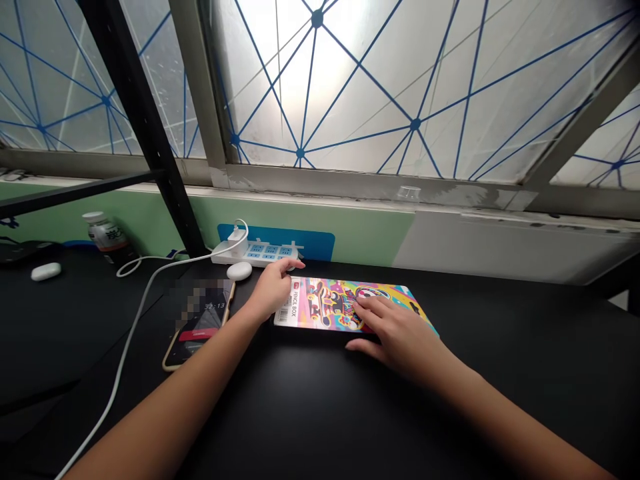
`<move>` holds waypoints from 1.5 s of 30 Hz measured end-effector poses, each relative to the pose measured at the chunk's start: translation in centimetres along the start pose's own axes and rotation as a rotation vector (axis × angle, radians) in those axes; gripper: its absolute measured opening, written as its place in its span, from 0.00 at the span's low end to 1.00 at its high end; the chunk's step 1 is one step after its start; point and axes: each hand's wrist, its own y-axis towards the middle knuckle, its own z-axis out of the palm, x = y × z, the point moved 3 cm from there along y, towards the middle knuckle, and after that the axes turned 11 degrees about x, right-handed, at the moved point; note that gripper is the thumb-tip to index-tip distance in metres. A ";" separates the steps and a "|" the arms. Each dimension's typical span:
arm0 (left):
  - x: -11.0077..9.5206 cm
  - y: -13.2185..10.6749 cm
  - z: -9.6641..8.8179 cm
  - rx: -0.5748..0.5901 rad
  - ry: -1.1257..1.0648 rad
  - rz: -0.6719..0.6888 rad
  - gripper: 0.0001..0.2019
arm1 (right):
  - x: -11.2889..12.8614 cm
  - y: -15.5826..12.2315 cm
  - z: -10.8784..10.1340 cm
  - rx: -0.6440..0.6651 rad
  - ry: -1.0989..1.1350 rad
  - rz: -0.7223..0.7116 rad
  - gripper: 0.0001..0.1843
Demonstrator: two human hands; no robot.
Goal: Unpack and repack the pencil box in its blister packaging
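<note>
A flat pencil box with bright cartoon print and the words PENCIL BOX lies on the black table, its long side running left to right. My left hand holds its left end; one finger reaches past the back left corner, and the other fingers are mostly hidden. Across the right half of the lid lies my right hand, fingers spread and nothing gripped. Its thumb sticks out over the table in front of the box's near edge.
Left of the box lie a phone and a white rounded case. Behind stands a power strip with a plugged-in charger; its white cable runs toward me. A bottle and black frame post are further left.
</note>
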 end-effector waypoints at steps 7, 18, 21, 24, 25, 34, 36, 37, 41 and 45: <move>-1.3 -0.5 0.9 0.006 0.240 0.032 0.12 | 2.1 0.4 0.4 -0.014 0.118 0.051 0.34; -3.3 -1.6 2.6 0.139 0.778 0.255 0.23 | -2.9 -0.3 0.0 -0.070 0.291 0.196 0.26; -4.2 -2.0 2.7 0.063 0.919 0.413 0.24 | -5.8 -0.7 -0.2 -0.177 0.192 0.356 0.29; -5.1 -2.5 2.7 -0.005 0.997 0.524 0.24 | -7.5 -1.1 -0.2 -0.205 0.173 0.372 0.28; -5.4 -2.6 2.7 -0.018 1.012 0.544 0.23 | -7.7 -1.1 -0.3 -0.217 0.172 0.355 0.26; -8.5 -4.1 2.1 0.064 1.041 0.523 0.16 | -5.7 -1.6 -2.4 -0.394 0.153 0.196 0.14; -8.8 -4.5 2.3 0.083 1.053 0.489 0.16 | -5.2 -1.7 -3.0 -0.402 0.163 0.176 0.13; -8.8 -4.7 2.5 0.104 1.063 0.462 0.14 | -4.8 -1.7 -3.1 -0.394 0.156 0.163 0.12; -8.4 -5.2 4.0 0.239 1.147 0.422 0.04 | -2.4 -1.1 -2.6 -0.307 0.041 0.086 0.08; -8.3 -5.4 5.2 0.300 1.145 0.482 0.04 | 0.2 -0.5 -1.5 -0.233 -0.007 0.014 0.06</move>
